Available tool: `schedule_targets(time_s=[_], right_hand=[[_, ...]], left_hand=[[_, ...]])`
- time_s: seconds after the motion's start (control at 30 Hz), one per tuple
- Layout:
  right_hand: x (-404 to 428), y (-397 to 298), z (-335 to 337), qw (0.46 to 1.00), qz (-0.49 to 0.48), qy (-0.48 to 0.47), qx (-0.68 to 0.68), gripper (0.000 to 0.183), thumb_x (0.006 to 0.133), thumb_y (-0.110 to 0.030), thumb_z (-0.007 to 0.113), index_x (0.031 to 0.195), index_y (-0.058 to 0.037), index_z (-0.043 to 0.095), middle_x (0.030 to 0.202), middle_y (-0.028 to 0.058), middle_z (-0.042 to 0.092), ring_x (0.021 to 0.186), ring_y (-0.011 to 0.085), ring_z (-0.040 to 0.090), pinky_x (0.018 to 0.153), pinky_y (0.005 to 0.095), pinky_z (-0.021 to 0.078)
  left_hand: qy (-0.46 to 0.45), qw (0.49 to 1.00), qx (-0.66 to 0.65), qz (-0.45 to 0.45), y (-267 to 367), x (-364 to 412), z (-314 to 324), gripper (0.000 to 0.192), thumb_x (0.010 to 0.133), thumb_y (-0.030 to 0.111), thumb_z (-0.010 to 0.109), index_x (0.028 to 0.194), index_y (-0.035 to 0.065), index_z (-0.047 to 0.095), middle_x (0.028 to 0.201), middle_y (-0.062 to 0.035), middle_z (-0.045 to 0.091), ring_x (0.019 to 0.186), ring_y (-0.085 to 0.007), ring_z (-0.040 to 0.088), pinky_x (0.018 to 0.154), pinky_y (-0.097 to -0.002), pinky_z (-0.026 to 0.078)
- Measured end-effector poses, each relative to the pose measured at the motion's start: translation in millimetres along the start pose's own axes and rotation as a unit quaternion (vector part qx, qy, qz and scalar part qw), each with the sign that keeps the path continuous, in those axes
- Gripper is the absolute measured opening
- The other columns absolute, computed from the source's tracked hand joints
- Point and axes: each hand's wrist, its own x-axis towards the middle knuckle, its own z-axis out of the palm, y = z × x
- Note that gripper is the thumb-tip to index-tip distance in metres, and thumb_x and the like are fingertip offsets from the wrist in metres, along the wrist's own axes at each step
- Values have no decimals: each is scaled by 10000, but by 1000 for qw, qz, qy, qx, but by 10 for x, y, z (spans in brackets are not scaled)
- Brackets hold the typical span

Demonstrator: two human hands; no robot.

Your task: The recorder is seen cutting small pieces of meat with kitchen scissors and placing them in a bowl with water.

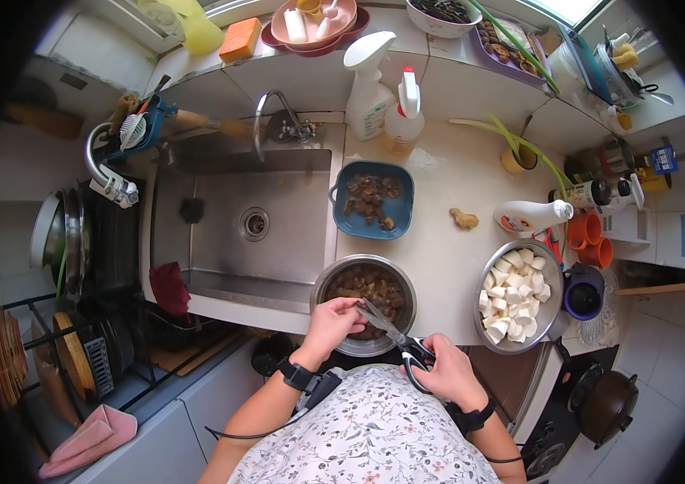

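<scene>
My left hand (pixel 333 323) pinches a small dark mushroom piece (pixel 359 304) between thumb and fingertips; most of the piece is hidden. Kitchen scissors (pixel 389 328) with black-and-white handles are in my right hand (pixel 450 370), their blades pointing up and left to the pinched piece. Both hands work over the near side of a steel bowl (pixel 410 293), which holds brown soaked mushrooms (pixel 378 284) in dark liquid. Beyond it stands a blue plastic basin (pixel 401 225) with more brown mushroom pieces (pixel 371 192) on its bottom.
To the left is a steel sink (pixel 221 254) with a faucet (pixel 267 115). A steel pan (pixel 551 330) of white peeled chunks (pixel 514 290) stands right. Ginger (pixel 464 218), a white bottle (pixel 527 216) and spray bottles (pixel 404 124) are on the counter. A dark pot (pixel 605 405) sits on the stove.
</scene>
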Motion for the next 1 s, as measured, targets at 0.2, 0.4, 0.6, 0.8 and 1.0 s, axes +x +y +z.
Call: schedule_targets(time_s=[0.2,0.4,0.6,0.8,1.0], right_hand=[[27,41,89,1000,5,-13,5,536,778,-462,827,1014,-38,599,917,127,655,774,307,669,717,401,533],[68,31,141,1000,-1,-7,8,528,779,-457,829,998,-33,603,901,126,658,763,298,674,703,397,534],[88,58,181,999,15,-11,50,524,754,-414,898,950,-15,620,782,112,666,662,214,640,625,344,513],[83,85,181,995,42,-52,75,574,772,-505,853,968,-22,613,807,118,682,704,242,666,674,357,533],[72,30,154,998,26,-33,41,579,769,-513,849,968,-26,606,804,106,678,714,245,671,684,359,534]], left_hand=[[7,1000,-10,-28,54,-68,35,280,986,60,603,1216,-93,651,1065,-103,728,931,-166,733,787,-275,625],[5,998,4,-57,70,-86,4,209,1009,87,619,1163,-40,680,1054,-83,729,967,-167,728,826,-279,620],[-4,995,-68,67,-15,-132,51,297,1043,78,578,1320,-26,610,1131,-83,707,1022,-148,701,926,-286,595],[-28,996,-75,37,-108,-82,-26,325,1048,112,601,1336,-38,588,1126,-88,704,998,-142,696,922,-282,597],[-39,992,-122,-15,-108,-94,-31,236,1041,122,618,1224,-26,635,1073,-88,714,932,-145,708,896,-276,603]])
